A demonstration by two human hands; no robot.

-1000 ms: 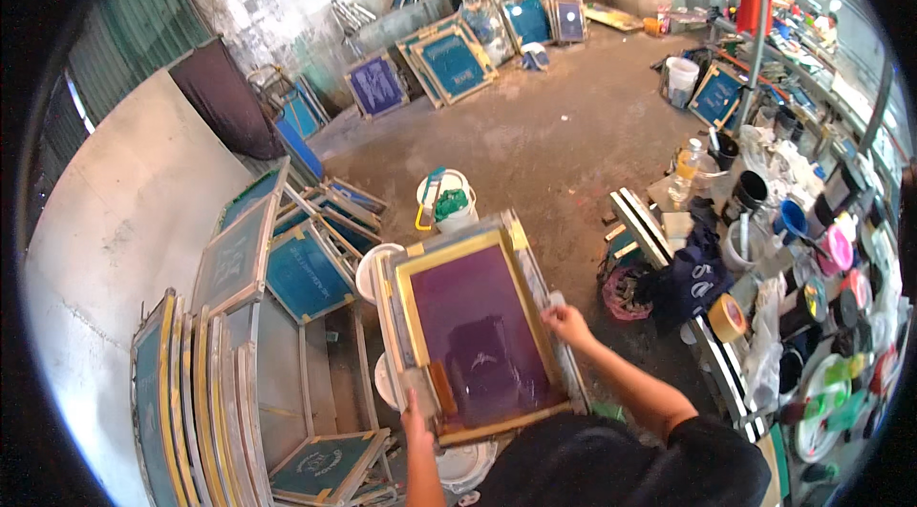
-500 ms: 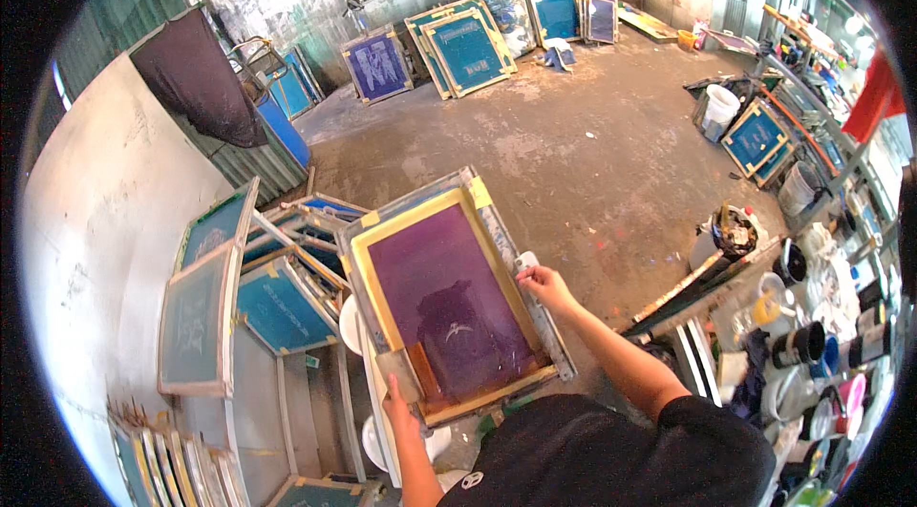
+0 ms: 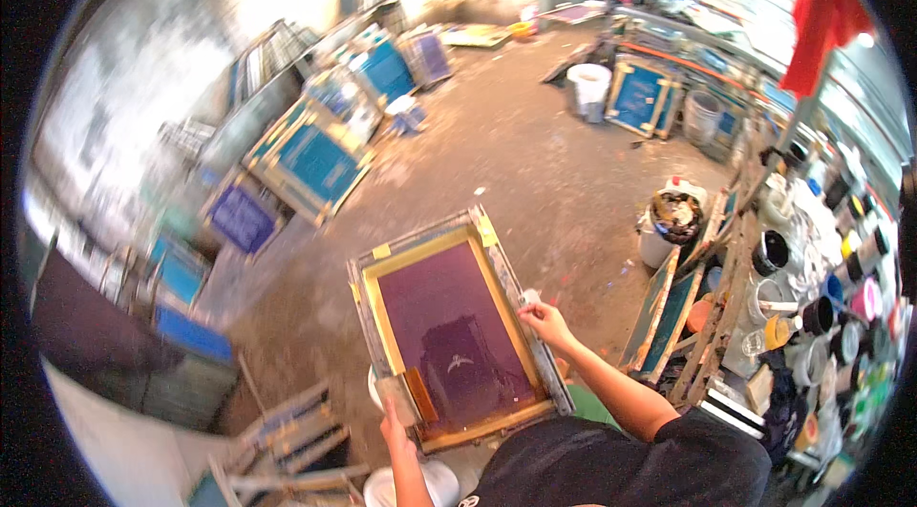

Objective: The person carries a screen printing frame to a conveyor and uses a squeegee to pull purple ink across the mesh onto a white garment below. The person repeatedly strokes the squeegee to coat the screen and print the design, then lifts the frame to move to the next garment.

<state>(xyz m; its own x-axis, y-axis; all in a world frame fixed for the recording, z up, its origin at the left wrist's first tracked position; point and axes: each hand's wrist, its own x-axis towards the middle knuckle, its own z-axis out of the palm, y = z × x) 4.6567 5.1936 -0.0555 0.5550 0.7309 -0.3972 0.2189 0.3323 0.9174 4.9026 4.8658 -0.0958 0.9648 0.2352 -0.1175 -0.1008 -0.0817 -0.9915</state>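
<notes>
I carry a screen-printing frame [image 3: 435,302] with a purple mesh, a small pale figure on it and a yellow tape border. My left hand [image 3: 395,426] grips its lower left edge, beside a brown patch of tape. My right hand [image 3: 543,321] is closed on the right edge, at a small pale piece on the frame whose kind I cannot make out. A white bucket [image 3: 411,486] shows partly under the frame.
Blue screens [image 3: 315,163] lean along the back wall; more frames [image 3: 291,445] lie lower left. At right stand a cluttered bench [image 3: 802,306] of pots and bottles, leaning boards [image 3: 650,311], a full bucket [image 3: 673,221] and a white bucket [image 3: 588,87]. A red cloth [image 3: 821,10] hangs upper right.
My view has swung to the right, so the back-wall screens sit further left and lower, blurred. The frame stays gripped in both hands, turning with me.
</notes>
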